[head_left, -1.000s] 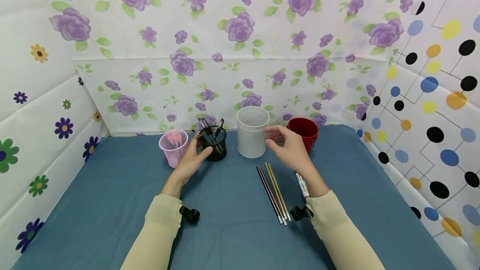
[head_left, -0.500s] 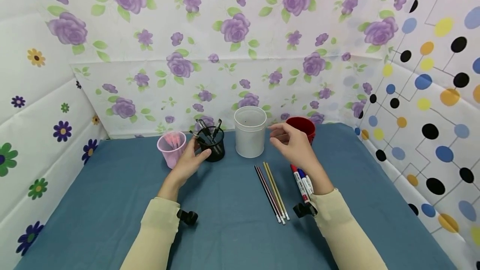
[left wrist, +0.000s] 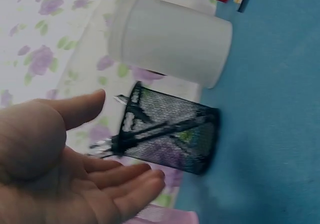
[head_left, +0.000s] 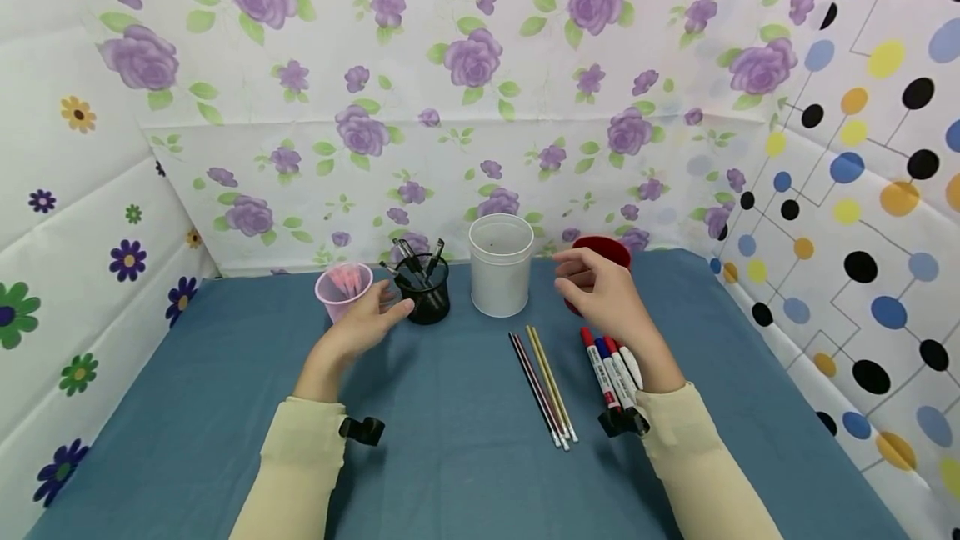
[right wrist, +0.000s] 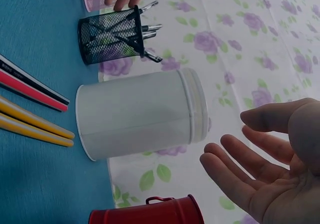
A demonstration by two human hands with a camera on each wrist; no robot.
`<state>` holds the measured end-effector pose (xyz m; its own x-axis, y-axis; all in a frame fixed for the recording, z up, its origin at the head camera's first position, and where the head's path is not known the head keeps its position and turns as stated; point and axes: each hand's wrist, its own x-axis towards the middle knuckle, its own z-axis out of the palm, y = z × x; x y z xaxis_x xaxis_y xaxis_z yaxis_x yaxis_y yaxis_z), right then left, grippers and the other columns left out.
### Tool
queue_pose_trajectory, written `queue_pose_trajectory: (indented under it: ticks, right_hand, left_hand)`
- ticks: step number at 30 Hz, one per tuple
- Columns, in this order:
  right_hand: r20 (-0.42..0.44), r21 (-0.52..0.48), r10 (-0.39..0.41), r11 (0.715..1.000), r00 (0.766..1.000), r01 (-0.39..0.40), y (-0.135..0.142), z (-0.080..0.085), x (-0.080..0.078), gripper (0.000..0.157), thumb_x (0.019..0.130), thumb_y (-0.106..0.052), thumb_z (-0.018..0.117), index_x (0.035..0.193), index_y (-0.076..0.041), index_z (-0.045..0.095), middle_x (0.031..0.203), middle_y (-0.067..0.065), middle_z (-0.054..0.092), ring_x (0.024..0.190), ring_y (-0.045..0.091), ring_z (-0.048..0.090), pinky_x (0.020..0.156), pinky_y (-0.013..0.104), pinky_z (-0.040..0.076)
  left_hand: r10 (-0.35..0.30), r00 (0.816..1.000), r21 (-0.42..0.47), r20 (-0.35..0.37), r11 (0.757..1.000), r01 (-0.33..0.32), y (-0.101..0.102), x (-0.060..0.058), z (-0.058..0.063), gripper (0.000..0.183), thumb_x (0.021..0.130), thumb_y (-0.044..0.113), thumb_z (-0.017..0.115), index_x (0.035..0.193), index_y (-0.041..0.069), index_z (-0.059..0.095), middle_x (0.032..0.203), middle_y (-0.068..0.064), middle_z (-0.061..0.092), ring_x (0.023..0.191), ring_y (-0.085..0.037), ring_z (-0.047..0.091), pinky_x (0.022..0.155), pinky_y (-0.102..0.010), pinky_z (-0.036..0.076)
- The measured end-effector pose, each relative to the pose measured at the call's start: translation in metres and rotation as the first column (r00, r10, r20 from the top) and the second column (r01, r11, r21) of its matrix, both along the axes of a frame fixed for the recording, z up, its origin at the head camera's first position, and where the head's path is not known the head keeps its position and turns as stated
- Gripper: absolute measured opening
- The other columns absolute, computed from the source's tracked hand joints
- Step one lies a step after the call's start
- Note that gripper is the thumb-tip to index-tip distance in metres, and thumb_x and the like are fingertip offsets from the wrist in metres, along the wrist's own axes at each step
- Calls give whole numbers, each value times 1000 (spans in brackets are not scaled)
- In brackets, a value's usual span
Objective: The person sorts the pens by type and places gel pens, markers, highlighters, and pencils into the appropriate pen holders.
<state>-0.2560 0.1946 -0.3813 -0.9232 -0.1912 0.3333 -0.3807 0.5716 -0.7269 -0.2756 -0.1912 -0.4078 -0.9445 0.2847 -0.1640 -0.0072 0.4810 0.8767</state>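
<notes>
My left hand is open and holds nothing, just left of a black mesh pen cup with several dark pens in it. It partly covers a pink cup holding pink-topped items. In the left wrist view, the thumb and fingers are spread near the mesh cup's rim. Loosely bent and holding nothing, my right hand hovers in front of a red bucket, hiding much of it. A pale grey canister stands upright between the hands; the right wrist view shows a gap between canister and fingers.
Several pencils lie side by side on the blue cloth between the forearms. Beside the right wrist lie several white markers with red and blue caps. Behind the containers rises a flowered backdrop.
My left hand has drawn back from the mesh cup, toward the left and nearer me. My right hand has moved right, away from the canister, uncovering more of the markers.
</notes>
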Motion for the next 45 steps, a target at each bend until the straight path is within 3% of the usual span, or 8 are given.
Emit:
queue_pose_trajectory:
  ticks: [3,8,16,20,30,38,45]
  right_hand:
    - [13,5,11,1000,1000,-11,2,2,1,36,104,-19,71,140,-17,65,124,9,71,110,29,73,96,53,59]
    - [29,16,15,1000,999,-15,2,4,2,35,104,-19,72,139,-16,66,124,10,71,109,29,73,95,52,59]
    - [41,31,25,999,999,-26,4,2,4,35,104,-17,72,138,-14,65,124,14,71,107,29,73,94,52,60]
    - [41,37,37,999,998,-39,6,2,3,35,104,-17,72,138,-14,65,123,12,71,106,28,73,93,51,61]
    - [72,65,43,997,996,-48,9,4,4,38,104,-18,73,140,-14,64,125,11,70,108,30,73,93,51,61]
    - [110,74,56,995,992,-65,10,4,4,40,104,-19,72,143,-15,62,130,12,69,112,31,72,94,51,61]
    - [120,82,53,995,991,-63,15,3,4,41,104,-22,72,143,-15,62,133,13,69,112,31,72,93,50,61]
  left_hand:
    - [20,1000,-28,16,999,-19,-4,7,12,86,112,43,54,169,-1,6,172,-28,19,159,-47,21,124,-62,29]
    - [7,1000,-34,-17,999,-7,-10,17,28,77,112,42,54,168,0,19,168,-26,30,154,-46,30,120,-63,35]
    - [-98,984,16,-146,995,101,-8,26,40,75,110,44,59,170,17,23,170,-18,32,154,-43,34,118,-66,37]
    - [-135,961,43,-241,988,149,5,24,38,77,109,42,62,170,20,21,169,-17,33,156,-42,34,122,-64,32]
    - [-94,931,123,-353,982,146,28,16,24,74,110,31,63,170,17,22,169,-18,34,155,-37,38,126,-55,31]
    - [-47,932,221,-358,966,134,42,13,18,72,111,34,61,170,21,22,170,-10,32,155,-32,37,127,-50,30]
    - [-50,933,218,-356,966,135,68,0,7,74,111,33,61,171,21,18,172,-9,29,156,-34,34,126,-52,31]
